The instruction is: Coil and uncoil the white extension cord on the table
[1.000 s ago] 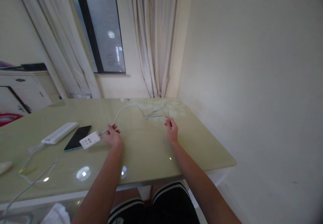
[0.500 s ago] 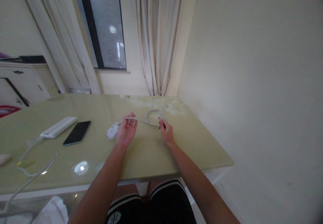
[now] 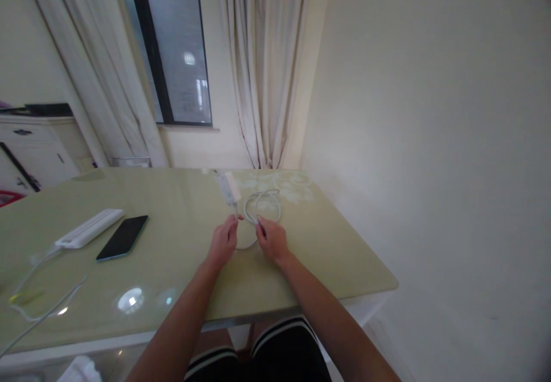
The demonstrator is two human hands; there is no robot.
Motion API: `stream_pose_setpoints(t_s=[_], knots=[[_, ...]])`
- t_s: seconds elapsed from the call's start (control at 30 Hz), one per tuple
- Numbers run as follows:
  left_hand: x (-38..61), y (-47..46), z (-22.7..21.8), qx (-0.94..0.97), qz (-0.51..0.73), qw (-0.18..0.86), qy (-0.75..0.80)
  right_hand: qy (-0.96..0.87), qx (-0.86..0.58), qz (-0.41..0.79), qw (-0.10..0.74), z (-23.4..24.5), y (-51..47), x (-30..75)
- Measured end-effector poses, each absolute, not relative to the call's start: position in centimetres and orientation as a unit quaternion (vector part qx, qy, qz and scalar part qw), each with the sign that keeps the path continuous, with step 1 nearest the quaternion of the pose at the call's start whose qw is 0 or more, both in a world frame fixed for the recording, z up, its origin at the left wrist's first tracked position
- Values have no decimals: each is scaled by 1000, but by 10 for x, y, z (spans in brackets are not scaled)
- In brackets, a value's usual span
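My left hand (image 3: 224,238) is closed around a white cable just below a white power strip (image 3: 229,188), which tilts up beyond the fingers. Coils of the same cable (image 3: 279,205) form loops beside it. My right hand (image 3: 271,238) pinches the looped cable at its near side. Between the two hands a length of cable sags in a curve near the tabletop. The fingertips of both hands are partly hidden from view.
On the left of the pale green table (image 3: 181,290) lie a black phone (image 3: 123,237) and a second white power strip (image 3: 90,229). A loose white cord (image 3: 43,316) with a yellow tie runs over the front left edge. A wall (image 3: 430,170) borders the right side.
My left hand has turned over and closed, swinging the power strip from the left to upright in front. My right hand has moved slightly left and nearer, gathering the loops.
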State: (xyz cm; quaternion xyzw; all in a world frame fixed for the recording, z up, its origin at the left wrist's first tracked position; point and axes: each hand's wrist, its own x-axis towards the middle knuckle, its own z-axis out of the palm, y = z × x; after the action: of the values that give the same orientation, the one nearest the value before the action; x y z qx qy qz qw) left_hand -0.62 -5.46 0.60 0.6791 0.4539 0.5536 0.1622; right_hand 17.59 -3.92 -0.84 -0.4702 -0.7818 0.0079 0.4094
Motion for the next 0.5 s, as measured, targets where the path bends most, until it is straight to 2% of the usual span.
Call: stream_pose_setpoints(t_s=[0.1, 0.2, 0.33, 0.5], knots=[[-4, -55, 0, 720, 538, 107, 425, -846, -408, -65, 336, -7, -46, 170], [-4, -56, -1, 723, 520, 33, 454, -875, -353, -120, 310, -5, -51, 167], [-10, -54, 0, 724, 469, -78, 501, -880, -304, -176, 318, -2, -53, 167], [-14, -51, 1, 760, 475, -123, 425, -861, -315, -164, 363, 4, -55, 172]])
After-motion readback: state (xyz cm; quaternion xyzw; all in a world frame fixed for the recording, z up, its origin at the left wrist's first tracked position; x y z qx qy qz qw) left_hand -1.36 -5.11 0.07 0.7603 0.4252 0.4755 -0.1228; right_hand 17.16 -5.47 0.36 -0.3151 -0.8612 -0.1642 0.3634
